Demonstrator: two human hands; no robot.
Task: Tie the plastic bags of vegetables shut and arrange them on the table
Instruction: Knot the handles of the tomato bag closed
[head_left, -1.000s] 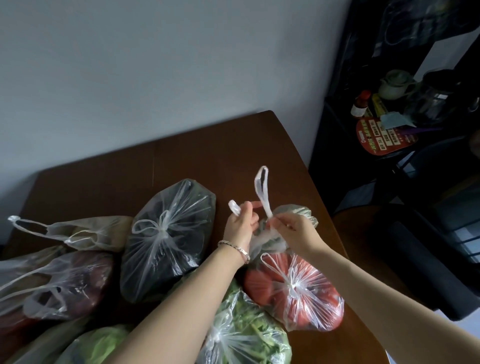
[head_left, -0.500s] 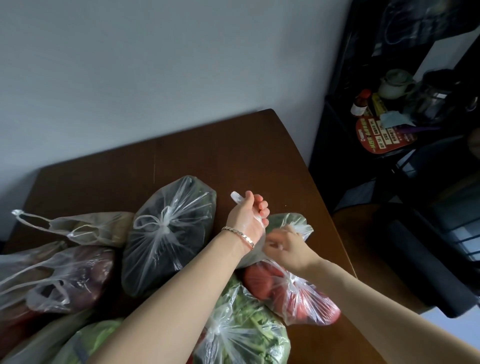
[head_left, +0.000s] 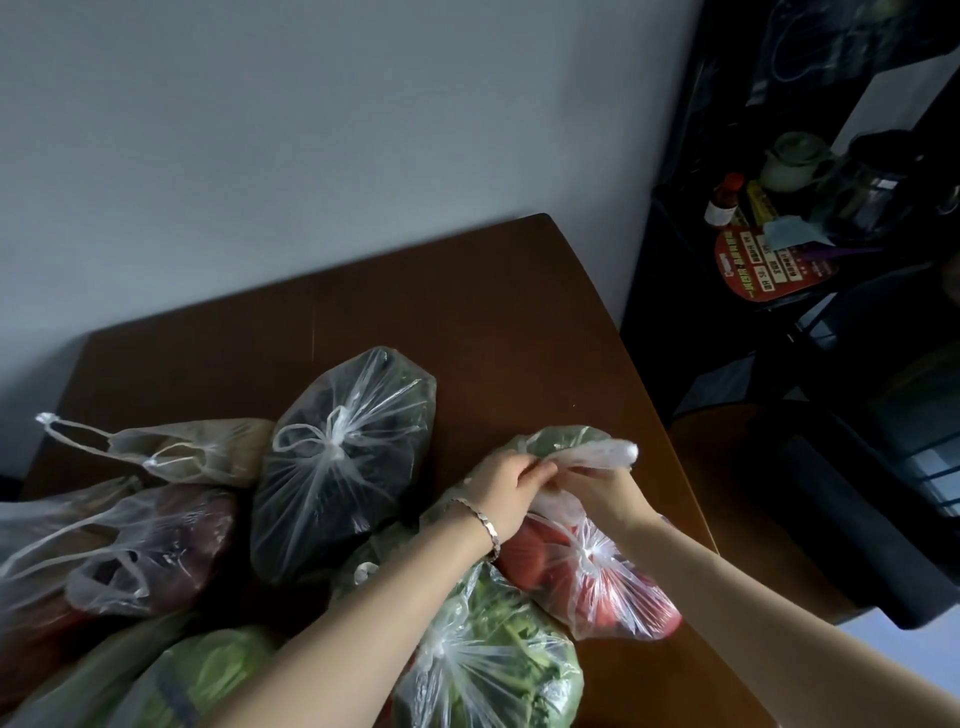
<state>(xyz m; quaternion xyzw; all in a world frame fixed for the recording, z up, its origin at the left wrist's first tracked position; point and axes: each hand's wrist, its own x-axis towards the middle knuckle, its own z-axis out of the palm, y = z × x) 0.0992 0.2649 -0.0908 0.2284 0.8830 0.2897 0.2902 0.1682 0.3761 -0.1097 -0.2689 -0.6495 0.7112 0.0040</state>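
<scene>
Clear plastic bags of vegetables crowd the brown table (head_left: 467, 322). A small bag of green vegetables (head_left: 563, 441) lies near the right edge, and both hands work at its top. My left hand (head_left: 506, 491) pinches one handle, my right hand (head_left: 597, 488) grips the other, whose white loop (head_left: 605, 454) sticks out to the right. Just below sits a knotted bag of red tomatoes (head_left: 597, 582), partly under my right wrist. A knotted bag of dark vegetables (head_left: 343, 467) stands to the left, and a knotted bag of leafy greens (head_left: 493, 660) lies under my left forearm.
At the left lie untied bags: a pale one (head_left: 208, 452), a dark red one (head_left: 150, 545) and a green cabbage bag (head_left: 208, 675). A dark shelf (head_left: 779, 234) with bottles and a teapot stands right of the table. Bare tabletop shows behind the bags.
Both hands have dropped from above the bag down onto its top, drawing the raised handle loops low and tight. The view has tilted slightly.
</scene>
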